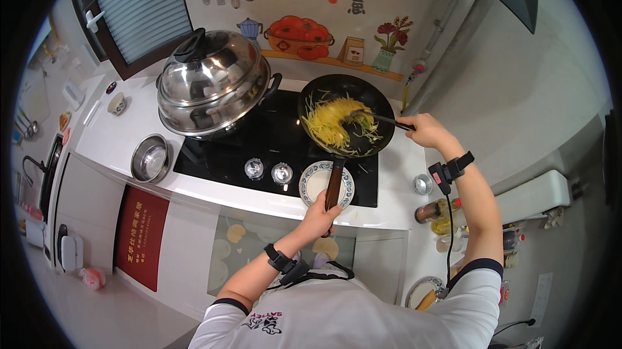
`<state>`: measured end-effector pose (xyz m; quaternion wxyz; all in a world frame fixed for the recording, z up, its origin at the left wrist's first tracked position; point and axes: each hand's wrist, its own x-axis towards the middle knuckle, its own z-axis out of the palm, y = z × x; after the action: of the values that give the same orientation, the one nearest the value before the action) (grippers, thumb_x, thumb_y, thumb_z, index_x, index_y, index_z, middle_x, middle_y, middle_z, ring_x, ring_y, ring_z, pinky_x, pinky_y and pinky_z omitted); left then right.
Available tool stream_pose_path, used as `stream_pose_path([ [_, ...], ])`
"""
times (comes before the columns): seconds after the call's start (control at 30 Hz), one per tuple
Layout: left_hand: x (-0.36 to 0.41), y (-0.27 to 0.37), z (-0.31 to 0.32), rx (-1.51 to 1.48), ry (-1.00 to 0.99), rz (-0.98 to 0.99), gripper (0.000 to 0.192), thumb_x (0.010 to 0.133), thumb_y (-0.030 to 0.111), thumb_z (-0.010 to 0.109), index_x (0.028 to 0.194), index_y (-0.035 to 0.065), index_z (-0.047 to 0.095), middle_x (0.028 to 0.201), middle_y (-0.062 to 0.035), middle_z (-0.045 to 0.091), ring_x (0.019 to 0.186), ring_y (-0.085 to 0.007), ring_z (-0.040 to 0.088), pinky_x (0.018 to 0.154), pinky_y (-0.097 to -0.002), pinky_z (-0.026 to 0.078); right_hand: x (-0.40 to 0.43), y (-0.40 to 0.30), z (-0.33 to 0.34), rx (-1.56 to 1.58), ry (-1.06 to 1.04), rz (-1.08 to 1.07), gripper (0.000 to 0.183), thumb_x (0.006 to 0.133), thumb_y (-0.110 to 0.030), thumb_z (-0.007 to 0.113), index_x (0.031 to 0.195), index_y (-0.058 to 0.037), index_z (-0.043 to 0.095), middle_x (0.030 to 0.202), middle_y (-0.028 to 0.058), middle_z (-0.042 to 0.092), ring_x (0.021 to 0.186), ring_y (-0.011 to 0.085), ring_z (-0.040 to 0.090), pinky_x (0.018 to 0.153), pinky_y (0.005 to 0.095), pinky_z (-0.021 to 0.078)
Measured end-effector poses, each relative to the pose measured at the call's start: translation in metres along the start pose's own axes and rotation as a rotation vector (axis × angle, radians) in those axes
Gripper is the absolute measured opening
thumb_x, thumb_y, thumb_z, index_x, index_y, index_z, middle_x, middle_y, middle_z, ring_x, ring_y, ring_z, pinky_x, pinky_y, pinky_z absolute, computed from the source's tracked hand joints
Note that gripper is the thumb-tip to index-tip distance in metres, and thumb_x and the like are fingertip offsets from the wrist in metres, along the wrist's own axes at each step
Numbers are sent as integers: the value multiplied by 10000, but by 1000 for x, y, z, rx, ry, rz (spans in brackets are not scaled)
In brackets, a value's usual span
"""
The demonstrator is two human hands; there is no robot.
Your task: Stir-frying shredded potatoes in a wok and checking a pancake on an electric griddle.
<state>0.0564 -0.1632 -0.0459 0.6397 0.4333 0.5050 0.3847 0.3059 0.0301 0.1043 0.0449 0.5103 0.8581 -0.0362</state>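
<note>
A black frying pan point(384, 91) sits over the right side of the black glass cooktop point(274, 154), with yellow and green shredded food point(325, 116) in it. My left hand point(318, 215) is closed around the pan's brown handle point(334, 186). In my right hand point(423, 129) is the dark handle of a spatula point(388, 120), whose head lies among the shreds and is partly hidden by them. Beneath the pan handle, a white plate with a blue patterned rim point(307, 186) rests at the cooktop's front edge.
Left of the pan stands a large steel pot with a domed lid point(211, 82). A steel bowl point(150, 158) sits near the counter's front edge. Two control knobs point(268, 171) are on the cooktop. To the right are a small glass point(422, 184) and several bottles point(430, 211).
</note>
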Motion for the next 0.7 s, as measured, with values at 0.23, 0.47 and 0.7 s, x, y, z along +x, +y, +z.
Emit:
stream_pose_path([
  [0.23, 1, -4, -4, -22, 3, -8, 464, 875, 161, 561, 1267, 37, 347, 758, -39, 515, 452, -125, 514, 405, -269, 424, 12, -4, -67, 396, -257, 421, 246, 910, -186, 509, 1020, -6, 634, 679, 104, 621, 468, 139, 495, 402, 299, 393],
  [0.47, -1, -4, -2, -18, -6, 16, 484, 889, 181, 555, 1314, 78, 348, 750, -4, 483, 476, -85, 489, 379, -228, 372, 52, 15, -38, 617, -367, 659, 145, 882, -118, 513, 877, 9, 584, 646, 79, 607, 415, 86, 427, 351, 239, 295],
  [0.7, -4, 1, -2, 1, 1, -24, 499, 890, 191, 553, 1329, 90, 338, 756, 0, 483, 478, -84, 492, 382, -222, 372, 52, 10, 56, 1067, -278, 453, 290, 872, -231, 625, 1118, -76, 620, 641, 0, 564, 451, 37, 405, 367, 197, 267],
])
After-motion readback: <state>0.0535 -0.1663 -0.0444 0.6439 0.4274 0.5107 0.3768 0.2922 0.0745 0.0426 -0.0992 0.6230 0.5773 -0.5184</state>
